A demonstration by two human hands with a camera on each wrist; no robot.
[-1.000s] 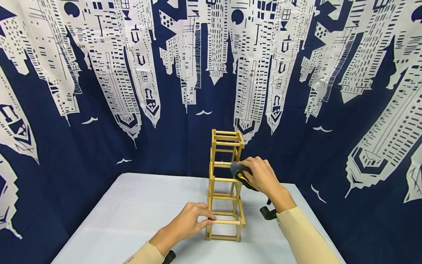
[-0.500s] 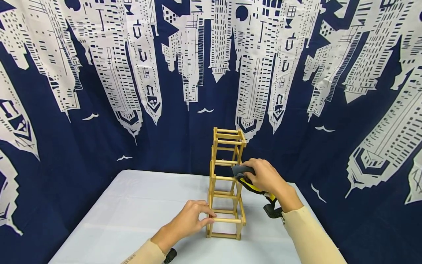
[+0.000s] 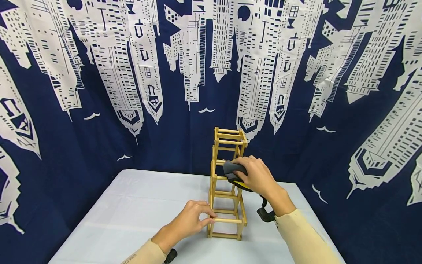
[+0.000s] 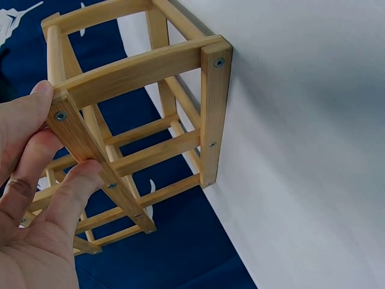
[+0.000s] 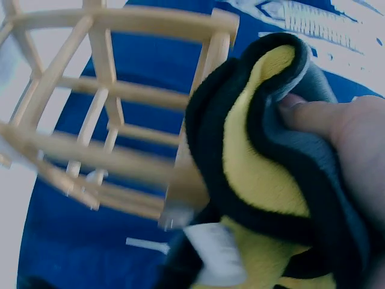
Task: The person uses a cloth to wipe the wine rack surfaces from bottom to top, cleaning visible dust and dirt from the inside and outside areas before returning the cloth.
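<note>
A wooden tiered rack point(image 3: 225, 220) of thin rails and posts stands upright on the table, its tall end at the back. My left hand point(image 3: 192, 217) pinches its low near-left corner, thumb and fingers around the post and top rail; screw heads show on the wood in the left wrist view. My right hand point(image 3: 255, 174) grips a folded cloth point(image 3: 233, 171) at the rack's middle level, where the cloth overlaps a rail and the right post. In the right wrist view the cloth point(image 5: 264, 174) shows grey and yellow sides, black edging and a white label point(image 5: 218, 256).
A white-covered table point(image 3: 148, 198) lies under the rack, with its surface extending to both sides. Behind and around it hangs a dark blue curtain point(image 3: 178, 146) printed with white buildings. Black straps point(image 3: 265, 214) hang near the right wrist.
With the cloth, my right hand shifts slightly right and down, then back left and up over the rack's middle rail. My left hand keeps its hold on the corner.
</note>
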